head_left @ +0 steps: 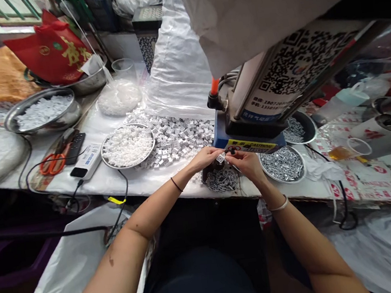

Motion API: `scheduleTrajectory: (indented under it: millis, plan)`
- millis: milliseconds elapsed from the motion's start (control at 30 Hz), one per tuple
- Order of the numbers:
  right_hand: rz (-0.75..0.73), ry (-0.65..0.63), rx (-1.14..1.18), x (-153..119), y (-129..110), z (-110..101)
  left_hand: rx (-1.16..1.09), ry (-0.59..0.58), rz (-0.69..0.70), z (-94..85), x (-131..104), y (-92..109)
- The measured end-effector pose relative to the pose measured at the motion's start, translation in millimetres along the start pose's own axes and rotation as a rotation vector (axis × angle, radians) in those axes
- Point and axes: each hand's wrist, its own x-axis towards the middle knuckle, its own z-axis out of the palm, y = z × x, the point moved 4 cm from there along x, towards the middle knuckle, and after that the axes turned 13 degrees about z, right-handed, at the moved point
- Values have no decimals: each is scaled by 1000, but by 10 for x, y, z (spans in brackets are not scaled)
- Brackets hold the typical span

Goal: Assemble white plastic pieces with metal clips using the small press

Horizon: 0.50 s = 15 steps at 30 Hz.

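Note:
Under the press [251, 134] with a yellow caution label, both hands meet at the table's front edge. My left hand [205, 159] pinches at a small white square plastic piece [220, 158]. Close beside it, my right hand [247, 162] has thumb and fingers pressed together by a small black part of the press [232, 151]; anything between them is too small to make out. Just below the hands is a heap of small metal pins [222, 180]. Many similar white square pieces [180, 139] lie in a loose pile to the left of the press.
A bowl of white bits [127, 146] stands left of the pile. Further left are a white power strip [87, 161], orange scissors [53, 164] and a metal basin [42, 111]. Bowls of metal pins [282, 165] sit right of the press. Cables hang over the front edge.

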Motion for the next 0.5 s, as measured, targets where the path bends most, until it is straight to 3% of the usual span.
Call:
scheduleTrajectory:
  millis: [133,267,400,500]
  plan:
    - [25,80,65,-102,-49,-3,-160,41,-20,-5,8,-89]
    - [30,69,152,-67,-63,-12,-103,99,-39,-36,29,-55]
    - [-15,19,27,-165,-60,6,-89,44,-22,-30,-35,11]
    - [-115,56,-9,-300,-65,44,-82,-2,5,-6,-82,44]
